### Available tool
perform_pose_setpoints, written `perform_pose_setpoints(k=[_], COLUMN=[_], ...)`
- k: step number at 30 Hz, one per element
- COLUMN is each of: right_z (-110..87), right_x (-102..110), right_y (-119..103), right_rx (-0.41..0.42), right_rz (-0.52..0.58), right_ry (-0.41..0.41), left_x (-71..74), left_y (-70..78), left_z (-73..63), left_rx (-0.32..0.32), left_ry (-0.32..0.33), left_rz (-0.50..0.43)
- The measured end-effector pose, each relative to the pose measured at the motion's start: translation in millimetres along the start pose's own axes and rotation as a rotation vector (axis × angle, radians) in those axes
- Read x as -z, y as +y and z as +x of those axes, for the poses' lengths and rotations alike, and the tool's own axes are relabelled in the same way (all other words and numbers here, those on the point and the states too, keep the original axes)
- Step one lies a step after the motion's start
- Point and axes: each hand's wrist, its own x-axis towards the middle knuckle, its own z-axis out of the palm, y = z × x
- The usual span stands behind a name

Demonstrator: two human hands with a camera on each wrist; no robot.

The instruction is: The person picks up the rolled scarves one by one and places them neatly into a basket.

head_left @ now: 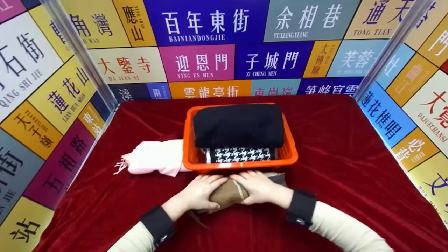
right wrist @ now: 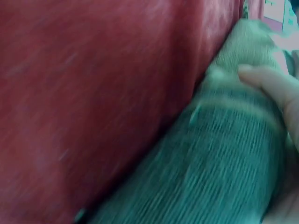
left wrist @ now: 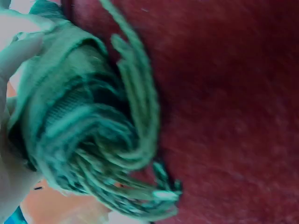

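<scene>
A rolled brown scarf point(head_left: 227, 193) with a pale stripe lies in front of the basket, gripped from both sides. My left hand point(head_left: 200, 190) curls over its left part, thumb on the near side. Around the right part is my right hand point(head_left: 260, 187), its thumb near the stripe. In the left wrist view the scarf's rolled end point(left wrist: 88, 121) shows long twisted fringe trailing on the red cloth. The right wrist view shows the scarf's ribbed knit side point(right wrist: 201, 154) and my thumb point(right wrist: 268, 81) against it. The fingers' far sides are partly hidden.
Just beyond the hands stands an orange basket point(head_left: 294, 154) holding a black rolled cloth point(head_left: 238, 126) and a black-and-white houndstooth cloth point(head_left: 241, 155). A pink fringed scarf point(head_left: 154, 157) lies left of it, reaching the basket's side. Red velvet point(head_left: 332, 147) covers the table between printed walls.
</scene>
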Motion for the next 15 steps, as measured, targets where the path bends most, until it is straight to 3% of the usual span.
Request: perform_pose_setpoints(k=[5, 9, 15], right_z=[-23.9, -40.6, -54.1], right_x=[5, 5, 1], right_y=[30, 53, 70], right_rx=[-0.019, -0.018, -0.032], right_rz=[0.016, 0.050, 0.135], right_ry=[-0.063, -0.045, -0.019], left_x=[-5.1, -2.4, 6.7], left_y=[-6.9, -10.9, -14.5], left_z=[-0.1, 1.7, 3.9], left_rx=[0.089, 0.121, 0.284], left_ry=[-0.056, -0.097, -0.254], left_rz=[-0.032, -0.049, -0.147])
